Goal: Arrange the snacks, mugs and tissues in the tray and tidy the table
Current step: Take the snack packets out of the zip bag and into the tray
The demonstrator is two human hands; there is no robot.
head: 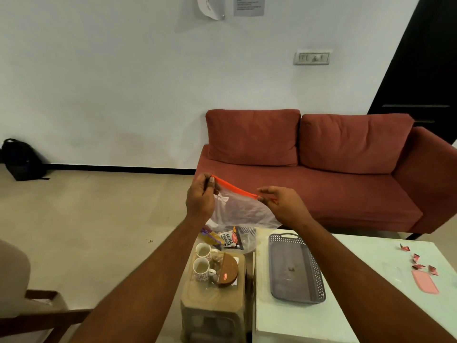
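Note:
My left hand [200, 196] and my right hand [282, 203] hold up a clear plastic zip bag [242, 209] by its orange top strip, one hand pinching each end. Below the bag, on a brown stool [212, 300], stand two floral mugs [201, 261], a brown round lid [228, 269] and snack packets, among them a salted peanuts packet [230, 239]. An empty grey perforated tray [295, 268] lies on the white table [296, 323] to the right. Small red sweet wrappers [418, 262] and a pink flat lid [425, 282] lie at the table's right side.
A red sofa [321, 169] stands behind the table against the white wall. A black backpack [22, 159] leans at the far left wall. A wooden chair [32, 310] shows at the bottom left. Beige floor stretches left of the stool.

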